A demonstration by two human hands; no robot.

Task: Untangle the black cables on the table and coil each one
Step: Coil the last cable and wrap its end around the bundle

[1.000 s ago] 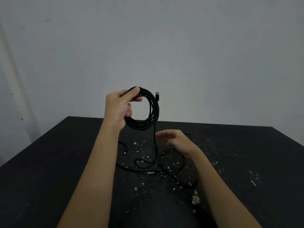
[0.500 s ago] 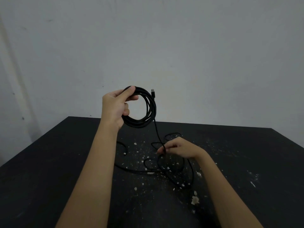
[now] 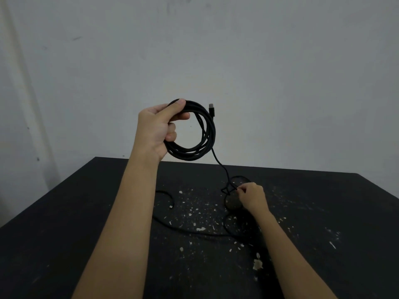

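My left hand [image 3: 157, 128] holds a coil of black cable [image 3: 208, 137] up above the far edge of the table, thumb over the top of the loops. A plug end [image 3: 212, 108] sticks up from the coil's upper right. One strand runs down from the coil to a tangle of black cable [image 3: 228, 189] on the black table [image 3: 86, 223]. My right hand [image 3: 251, 197] pinches the cable at that tangle. More loose black cable [image 3: 168, 200] lies on the table to the left and under my right forearm, hard to make out against the dark top.
White flecks and a larger pale chip [image 3: 257, 264] are scattered over the middle of the table. A pale wall [image 3: 280, 72] stands right behind the table's far edge.
My right hand has moved farther from me and slightly right, pulling the loose cable into a tighter tangle. The left hand has kept the coil raised, almost still.
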